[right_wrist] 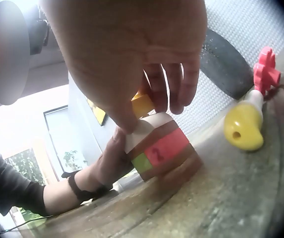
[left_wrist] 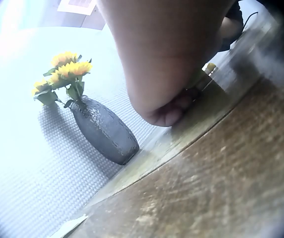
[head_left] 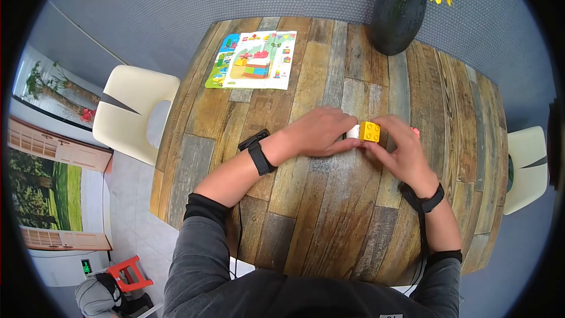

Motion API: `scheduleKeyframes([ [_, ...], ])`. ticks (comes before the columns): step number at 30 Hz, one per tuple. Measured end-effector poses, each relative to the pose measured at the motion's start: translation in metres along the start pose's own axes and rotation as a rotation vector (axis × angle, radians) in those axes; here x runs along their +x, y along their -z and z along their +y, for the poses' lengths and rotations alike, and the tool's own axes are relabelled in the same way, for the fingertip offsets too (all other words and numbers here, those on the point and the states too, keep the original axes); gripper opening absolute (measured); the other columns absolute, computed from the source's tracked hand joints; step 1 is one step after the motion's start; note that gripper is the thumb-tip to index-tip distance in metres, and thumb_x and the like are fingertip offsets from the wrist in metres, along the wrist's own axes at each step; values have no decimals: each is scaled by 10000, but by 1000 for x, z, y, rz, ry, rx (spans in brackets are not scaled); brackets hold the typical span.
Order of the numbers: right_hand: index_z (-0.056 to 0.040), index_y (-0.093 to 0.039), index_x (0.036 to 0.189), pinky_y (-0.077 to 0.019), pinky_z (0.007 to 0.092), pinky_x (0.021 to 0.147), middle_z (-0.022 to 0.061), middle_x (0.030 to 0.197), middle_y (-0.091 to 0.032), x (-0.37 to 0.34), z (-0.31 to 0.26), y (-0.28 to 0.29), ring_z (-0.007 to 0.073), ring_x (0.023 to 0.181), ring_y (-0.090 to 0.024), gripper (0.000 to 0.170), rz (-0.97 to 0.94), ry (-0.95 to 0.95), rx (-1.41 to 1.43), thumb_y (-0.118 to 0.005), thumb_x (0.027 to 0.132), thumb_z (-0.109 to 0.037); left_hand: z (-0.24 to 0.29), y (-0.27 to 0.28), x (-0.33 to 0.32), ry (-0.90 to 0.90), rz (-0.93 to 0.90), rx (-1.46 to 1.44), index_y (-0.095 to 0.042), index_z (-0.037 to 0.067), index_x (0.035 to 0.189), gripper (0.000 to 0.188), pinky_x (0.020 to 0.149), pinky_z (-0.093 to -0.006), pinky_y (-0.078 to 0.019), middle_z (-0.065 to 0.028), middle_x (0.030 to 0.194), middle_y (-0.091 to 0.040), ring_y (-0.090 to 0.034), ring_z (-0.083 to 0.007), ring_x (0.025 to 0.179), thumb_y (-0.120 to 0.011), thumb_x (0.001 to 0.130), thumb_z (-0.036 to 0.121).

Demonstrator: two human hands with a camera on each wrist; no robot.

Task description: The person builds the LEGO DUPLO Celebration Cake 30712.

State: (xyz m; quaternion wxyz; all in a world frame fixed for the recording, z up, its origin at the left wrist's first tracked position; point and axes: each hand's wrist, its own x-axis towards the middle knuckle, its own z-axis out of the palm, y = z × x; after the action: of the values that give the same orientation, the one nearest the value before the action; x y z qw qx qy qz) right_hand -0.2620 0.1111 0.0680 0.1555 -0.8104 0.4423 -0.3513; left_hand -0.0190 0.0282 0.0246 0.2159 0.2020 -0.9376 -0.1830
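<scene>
In the head view a yellow toy brick (head_left: pixel 370 132) with studs on top sits between the thumb and fingers of my right hand (head_left: pixel 406 148). My left hand (head_left: pixel 322 132) grips the stack of bricks just left of it, where a white brick (head_left: pixel 353 132) shows. From the right wrist, the stack's white top (right_wrist: pixel 154 124) lies over a brown layer, a red brick (right_wrist: pixel 167 148) marked 2 and a green brick (right_wrist: pixel 142 162). The yellow brick (right_wrist: pixel 143 105) is right over the white top. The left wrist view shows curled fingers (left_wrist: pixel 174 111) near the tabletop.
A rounded yellow piece (right_wrist: pixel 244 128) with a white part and a red flower-shaped piece (right_wrist: pixel 267 73) lies right of the stack. An instruction booklet (head_left: pixel 253 62) is at the back left. A dark vase (head_left: pixel 398 15) with sunflowers stands at the back edge; chairs flank the wooden table (head_left: pixel 282 182).
</scene>
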Motion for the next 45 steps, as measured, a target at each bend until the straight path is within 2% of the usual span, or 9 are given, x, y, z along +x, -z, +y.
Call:
scheduleKeyframes([
  [2, 8, -662, 1235, -556, 419, 890, 176, 1159, -698, 0, 0, 0, 370, 1045, -686, 443, 12, 34, -28, -849, 873, -164, 1, 1, 0, -4, 5, -6, -615, 42, 1076, 425, 792, -500, -484, -174, 886, -656, -633, -407, 880, -648, 1009, 461],
  [13, -2, -662, 1252, -562, 386, 835, 167, 1125, -699, 1, -6, 4, 344, 992, -702, 442, -91, -81, -6, -841, 897, -194, 2, 2, 2, 0, 4, -22, -634, 57, 1139, 421, 789, -491, -492, -156, 904, -656, -644, -389, 883, -665, 998, 453],
  [16, -15, -657, 1261, -563, 398, 825, 166, 1115, -700, 2, -9, 3, 351, 982, -702, 448, -24, -48, 42, -844, 893, -189, 7, 4, 4, 0, 84, -91, -641, 62, 1207, 401, 822, -476, -515, -144, 975, -670, -662, -385, 927, -683, 995, 399],
  [18, -21, -655, 1265, -564, 403, 829, 168, 1114, -700, 0, -6, 3, 357, 987, -701, 450, -25, -53, 38, -843, 892, -187, 7, 4, 6, -103, 211, -130, -650, 66, 1237, 371, 847, -456, -541, -132, 1070, -689, -678, -377, 983, -712, 980, 327],
  [22, -29, -656, 1256, -566, 408, 852, 174, 1129, -703, 1, -5, 12, 375, 1008, -698, 439, -81, -46, -21, -842, 891, -185, 4, 3, 5, -73, 143, -162, -661, 68, 1217, 340, 849, -439, -556, -128, 1117, -703, -687, -366, 1015, -744, 959, 274],
  [30, -12, -660, 1242, -559, 421, 888, 189, 1158, -700, 1, -4, 4, 393, 1049, -687, 409, -3, 38, -36, -828, 903, -168, 9, 10, 4, 26, 98, -287, -671, 50, 1193, 353, 776, -388, -562, -108, 1115, -702, -689, -312, 923, -785, 943, 272],
  [33, -2, -661, 1243, -557, 423, 898, 191, 1158, -700, 1, -3, 2, 389, 1055, -687, 409, -6, 37, -19, -825, 905, -164, 6, 8, 4, 7, 95, -264, -670, 49, 1199, 354, 773, -389, -559, -104, 1121, -698, -685, -306, 912, -781, 949, 275],
  [43, 10, -666, 1244, -562, 415, 885, 188, 1141, -703, 0, 1, 0, 376, 1040, -694, 420, -4, 26, 2, -831, 902, -170, 2, 1, 4, -62, 121, -193, -636, 56, 1283, 432, 787, -420, -559, -116, 1125, -687, -683, -350, 959, -760, 965, 321],
  [45, 10, -662, 1250, -563, 413, 878, 189, 1142, -701, -1, 2, -1, 376, 1035, -695, 422, 0, 28, -1, -828, 903, -162, 10, 5, 5, 21, 87, -185, -608, 68, 1325, 451, 807, -432, -559, -124, 1123, -684, -683, -362, 987, -727, 988, 342],
])
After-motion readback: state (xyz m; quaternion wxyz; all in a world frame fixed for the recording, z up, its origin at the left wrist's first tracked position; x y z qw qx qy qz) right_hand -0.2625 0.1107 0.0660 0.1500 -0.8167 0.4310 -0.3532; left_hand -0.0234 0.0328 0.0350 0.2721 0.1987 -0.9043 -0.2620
